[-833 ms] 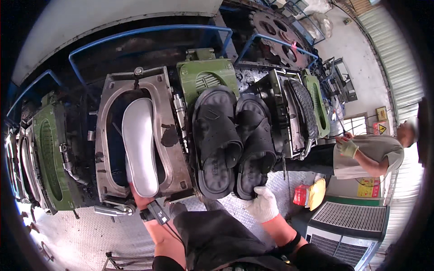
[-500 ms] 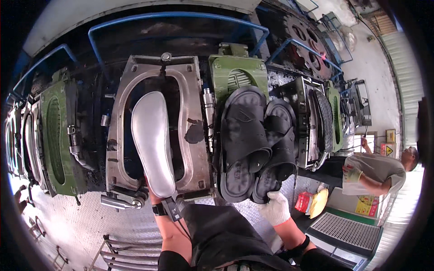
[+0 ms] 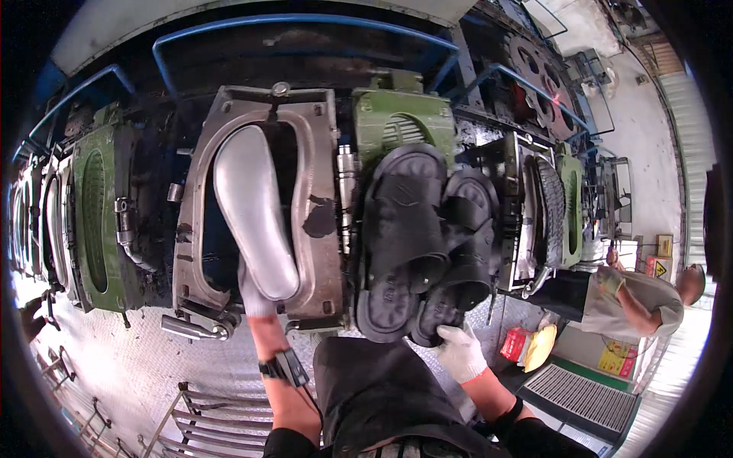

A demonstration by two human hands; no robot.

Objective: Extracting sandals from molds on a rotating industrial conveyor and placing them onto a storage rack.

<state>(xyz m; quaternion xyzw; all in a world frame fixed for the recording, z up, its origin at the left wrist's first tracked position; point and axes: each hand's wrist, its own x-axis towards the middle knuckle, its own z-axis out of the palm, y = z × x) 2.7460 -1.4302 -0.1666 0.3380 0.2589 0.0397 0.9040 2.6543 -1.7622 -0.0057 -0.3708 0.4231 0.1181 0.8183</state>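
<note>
My left hand [image 3: 256, 296], in a pale glove, reaches beneath a smooth silver foot form [image 3: 252, 206]; its fingers are hidden behind it. The form lies tilted over the foot-shaped opening of a metal mould frame [image 3: 315, 164]. My right hand [image 3: 461, 354], in a white glove, grips the heel end of a black slide sandal [image 3: 466, 252], thumb on top. A second black slide sandal [image 3: 397, 229] overlaps it on the left, looking larger. Both sandals lie in front of a green mould plate [image 3: 401, 114].
Another green mould [image 3: 95, 221] stands at left, and a mould with a dark treaded sole [image 3: 548, 202] at right. Blue rails [image 3: 305, 20] cross behind. A metal rack [image 3: 221, 412] stands low left. Another person [image 3: 634, 301] is at far right, near red and yellow bags [image 3: 527, 345].
The silver form has shifted slightly up and left within the mould opening. My left hand has moved up beneath it, showing more glove. The sandals and my right hand have shifted slightly left.
</note>
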